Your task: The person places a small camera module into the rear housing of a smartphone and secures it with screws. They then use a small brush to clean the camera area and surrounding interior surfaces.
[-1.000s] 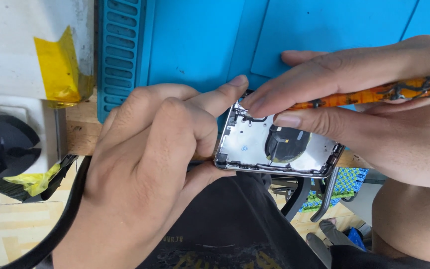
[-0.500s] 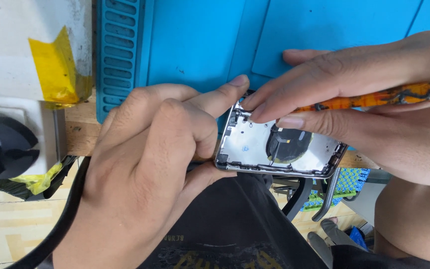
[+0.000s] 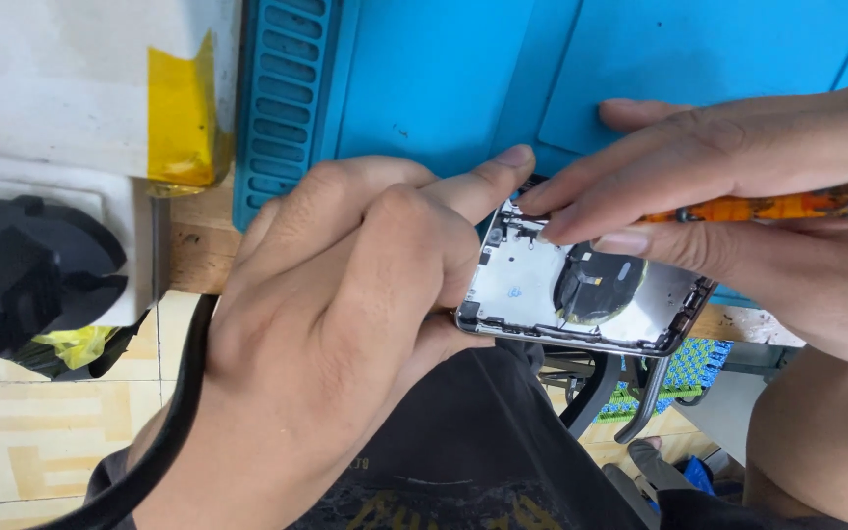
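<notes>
Left hand curled shut around the near-left end of the phone frame, forefinger stretched along its far edge, thumb under the near edge. Right hand comes in from the right, fingers closed in a pinch on an orange tool; fingertips press down at the frame's far-left corner. Tool tip hidden under the fingers, can't tell where it lands.

Frame is an opened phone back housing, inside face up: pale silvery plate, dark metal rim, round dark coil with a yellowish edge near the middle, small dark parts and screw spots along the far-left side. It is held off the bench, just over the near edge of the blue mat, above the person's dark lap.

Long axis runs left to right, tilted slightly so the right end sits nearer the viewer and lower. Right corner pokes out under the right hand; left end buried in the left palm.

Yellow tape, a tall strip with a pointed top, sticks to a white block at upper left. More crumpled yellow tape low left beside a black device. Black cable curves down past the left wrist. Mat's left edge has a column of slotted ribs. Green-blue woven thing shows below the frame; floor tiles tan.
</notes>
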